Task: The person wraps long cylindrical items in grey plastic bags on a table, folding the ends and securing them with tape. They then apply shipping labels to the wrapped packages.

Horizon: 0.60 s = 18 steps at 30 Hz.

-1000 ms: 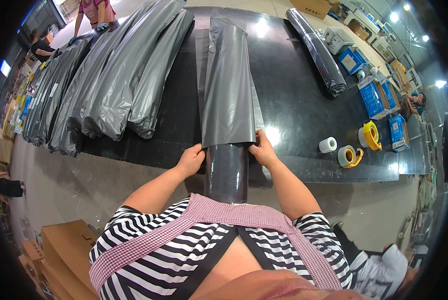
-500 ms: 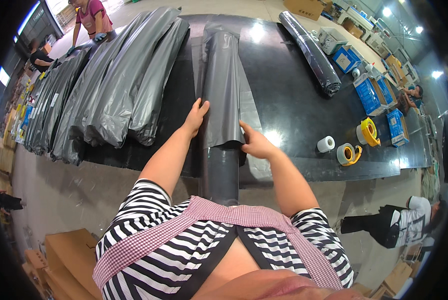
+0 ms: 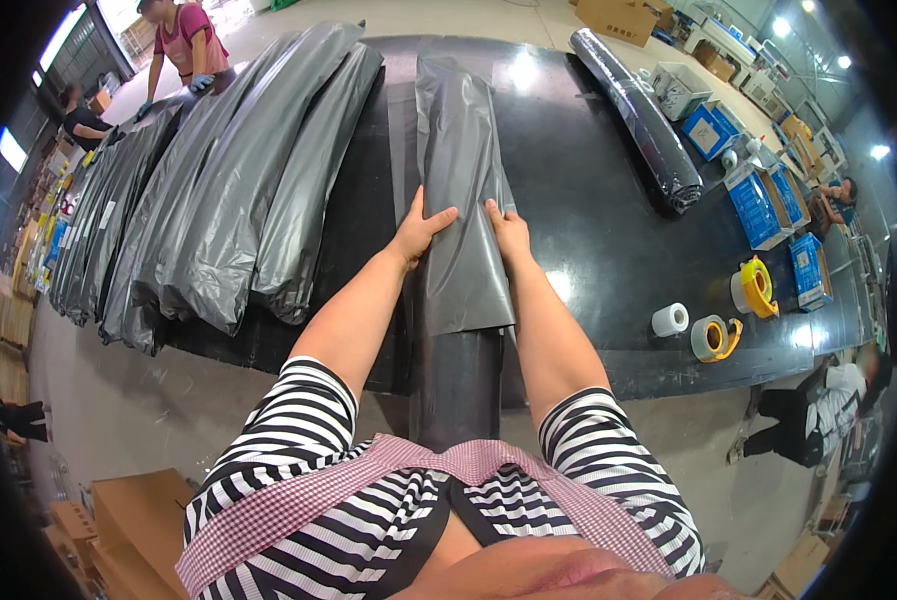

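Note:
A grey plastic bag [image 3: 469, 270] is drawn over a dark roll [image 3: 459, 385], which points away from me across the black table. The roll's bare near end sticks out of the bag's mouth toward my body. My left hand [image 3: 424, 235] grips the bag's left side, thumb on top and fingers curled round the edge. Opposite it, my right hand [image 3: 510, 234] presses on the right side with bent fingers, partly hidden behind the bag. Loose creases run along the plastic between both hands.
Several grey bagged rolls [image 3: 234, 200] lie on the left of the black table [image 3: 589, 300]. At right are a clear-wrapped dark roll [image 3: 639, 120], a white roll [image 3: 670, 320], tape dispensers [image 3: 756, 288] and blue boxes [image 3: 757, 207]. A co-worker [image 3: 187, 50] stands at far left.
Both hands have moved farther up the bag, away from me. My right hand has left the bag's near edge and now holds its side. The whole view has shifted slightly.

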{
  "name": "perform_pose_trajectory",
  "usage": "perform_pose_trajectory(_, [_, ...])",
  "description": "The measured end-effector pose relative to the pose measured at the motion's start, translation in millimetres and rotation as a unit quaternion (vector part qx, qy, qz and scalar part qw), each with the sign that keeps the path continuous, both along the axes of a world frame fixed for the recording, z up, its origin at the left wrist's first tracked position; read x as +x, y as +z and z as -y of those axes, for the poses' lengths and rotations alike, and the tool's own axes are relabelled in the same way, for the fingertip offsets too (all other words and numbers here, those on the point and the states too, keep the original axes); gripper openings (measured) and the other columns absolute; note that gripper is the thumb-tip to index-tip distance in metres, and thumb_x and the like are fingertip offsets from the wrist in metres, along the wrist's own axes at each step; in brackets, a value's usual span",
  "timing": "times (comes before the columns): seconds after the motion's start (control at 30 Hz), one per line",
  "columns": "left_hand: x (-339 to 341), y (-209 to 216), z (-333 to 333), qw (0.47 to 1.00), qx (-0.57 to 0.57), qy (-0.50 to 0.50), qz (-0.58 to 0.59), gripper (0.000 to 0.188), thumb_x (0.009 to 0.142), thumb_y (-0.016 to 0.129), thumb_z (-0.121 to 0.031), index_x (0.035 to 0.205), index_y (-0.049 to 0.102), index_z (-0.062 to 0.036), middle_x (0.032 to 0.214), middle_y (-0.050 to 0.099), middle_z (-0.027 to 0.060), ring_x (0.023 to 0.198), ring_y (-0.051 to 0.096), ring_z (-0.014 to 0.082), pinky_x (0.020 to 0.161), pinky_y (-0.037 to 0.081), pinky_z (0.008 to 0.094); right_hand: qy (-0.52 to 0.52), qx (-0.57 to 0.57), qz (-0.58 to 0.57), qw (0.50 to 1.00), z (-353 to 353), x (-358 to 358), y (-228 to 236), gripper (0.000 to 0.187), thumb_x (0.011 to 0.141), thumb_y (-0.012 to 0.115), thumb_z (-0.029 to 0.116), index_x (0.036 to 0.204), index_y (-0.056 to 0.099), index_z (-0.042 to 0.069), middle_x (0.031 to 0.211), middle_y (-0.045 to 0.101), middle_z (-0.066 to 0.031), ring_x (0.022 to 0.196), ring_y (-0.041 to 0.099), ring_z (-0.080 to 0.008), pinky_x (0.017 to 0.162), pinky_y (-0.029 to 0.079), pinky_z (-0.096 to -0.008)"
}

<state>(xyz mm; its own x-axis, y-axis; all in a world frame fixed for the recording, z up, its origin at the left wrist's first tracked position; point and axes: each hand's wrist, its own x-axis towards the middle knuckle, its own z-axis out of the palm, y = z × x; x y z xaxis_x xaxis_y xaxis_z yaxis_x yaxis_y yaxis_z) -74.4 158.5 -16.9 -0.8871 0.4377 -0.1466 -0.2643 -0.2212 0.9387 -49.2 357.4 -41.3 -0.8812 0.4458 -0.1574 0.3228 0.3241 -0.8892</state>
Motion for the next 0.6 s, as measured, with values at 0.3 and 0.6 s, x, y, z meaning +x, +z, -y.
perform_pose_trajectory(0.3, [5.4, 10.1, 0.6, 1.000, 0.030, 0.008, 0.002, 0.112, 0.083, 0.081, -0.029, 0.159, 0.002, -0.0050, 0.148, 0.041, 0.0199, 0.130, 0.047, 0.0284, 0.105, 0.043, 0.0389, 0.040, -0.179, 0.013, 0.983, 11.5, 9.9, 8.1, 0.080, 0.095, 0.057, 0.052, 0.148, 0.036, -0.004, 0.143, 0.050, -0.0245, 0.132, 0.050, -0.0355, 0.105, 0.042, -0.0387])
perform_pose_trajectory(0.6, [51.3, 13.4, -44.8, 0.988, -0.142, 0.049, -0.018, 0.116, 0.086, 0.077, -0.037, 0.158, -0.007, -0.0044, 0.157, 0.025, 0.0266, 0.144, 0.031, 0.0346, 0.115, 0.030, 0.0453, 0.138, -0.406, 0.113, 0.896, -44.8, 34.9, 18.0, 0.078, 0.098, 0.051, 0.053, 0.155, 0.028, 0.006, 0.152, 0.041, -0.0195, 0.140, 0.042, -0.0287, 0.113, 0.034, -0.0356])
